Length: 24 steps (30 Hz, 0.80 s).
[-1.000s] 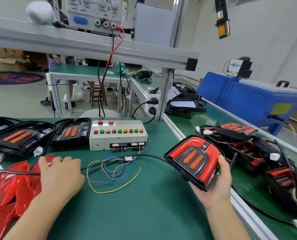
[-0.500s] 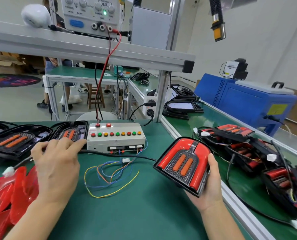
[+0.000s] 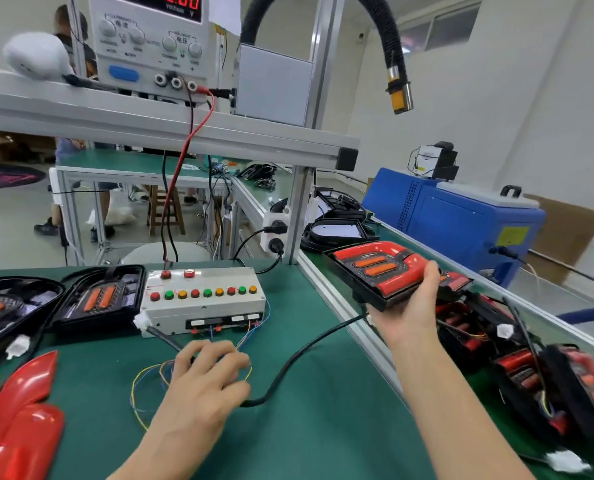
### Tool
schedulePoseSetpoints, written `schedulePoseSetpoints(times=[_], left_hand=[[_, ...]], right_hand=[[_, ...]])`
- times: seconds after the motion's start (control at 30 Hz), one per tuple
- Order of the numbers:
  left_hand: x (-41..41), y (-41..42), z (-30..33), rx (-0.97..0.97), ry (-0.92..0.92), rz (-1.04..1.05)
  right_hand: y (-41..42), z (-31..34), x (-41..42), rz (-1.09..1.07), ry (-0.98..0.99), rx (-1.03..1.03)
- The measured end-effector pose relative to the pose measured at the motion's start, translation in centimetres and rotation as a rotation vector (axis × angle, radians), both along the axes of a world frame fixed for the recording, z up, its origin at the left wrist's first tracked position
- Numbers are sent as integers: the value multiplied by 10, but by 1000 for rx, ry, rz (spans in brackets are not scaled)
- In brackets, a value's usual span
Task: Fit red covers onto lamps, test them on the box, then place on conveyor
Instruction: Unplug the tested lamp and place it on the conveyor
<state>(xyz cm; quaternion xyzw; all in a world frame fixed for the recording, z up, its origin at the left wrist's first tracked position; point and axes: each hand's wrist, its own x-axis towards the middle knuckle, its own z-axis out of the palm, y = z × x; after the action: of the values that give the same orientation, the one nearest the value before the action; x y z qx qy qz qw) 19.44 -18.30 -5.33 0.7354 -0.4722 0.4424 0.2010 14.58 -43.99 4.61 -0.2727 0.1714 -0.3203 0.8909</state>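
Lamp [image 3: 380, 271] with its red cover on has left the middle of the tabletop [image 3: 323, 427] and now hangs over the right edge, above the conveyor [image 3: 545, 313], lying nearly flat in the right hand [image 3: 410, 306], whose grip clasps it from beneath with the thumb over the near rim. A second ago it stood tilted toward the viewer, lower and closer in. The left hand [image 3: 205, 379] has come across from the red covers [image 3: 15, 417] at the left edge to the front of the test box [image 3: 202, 303], where its curled fingers appear to clasp the lamp's black cable [image 3: 302, 355], whose white plug [image 3: 141, 321] lies against the box's front left corner. Whether the plug is seated in the box cannot be told. Judging by this, testing is likely finished and the lamp is on its way to the belt, once the cable is free.

Green matting covers the tabletop; two uncovered lamps [image 3: 98, 299] wait at the far left. Finished lamps [image 3: 531, 368] crowd the conveyor. A power supply [image 3: 150, 39] sits on the shelf above, a blue machine [image 3: 462, 220] beyond the belt.
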Motion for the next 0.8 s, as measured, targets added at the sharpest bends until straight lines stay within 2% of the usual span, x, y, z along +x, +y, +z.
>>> schedulePoseSetpoints(times=[0.47, 0.67, 0.8], left_hand=[[8, 2, -20, 81, 87, -101], [8, 8, -22, 121, 145, -92], [7, 8, -22, 147, 153, -88]], right_hand=[[-27, 49, 24, -17, -16, -37], [-28, 35, 22, 16, 38, -63], [-23, 13, 18, 61, 167, -86]])
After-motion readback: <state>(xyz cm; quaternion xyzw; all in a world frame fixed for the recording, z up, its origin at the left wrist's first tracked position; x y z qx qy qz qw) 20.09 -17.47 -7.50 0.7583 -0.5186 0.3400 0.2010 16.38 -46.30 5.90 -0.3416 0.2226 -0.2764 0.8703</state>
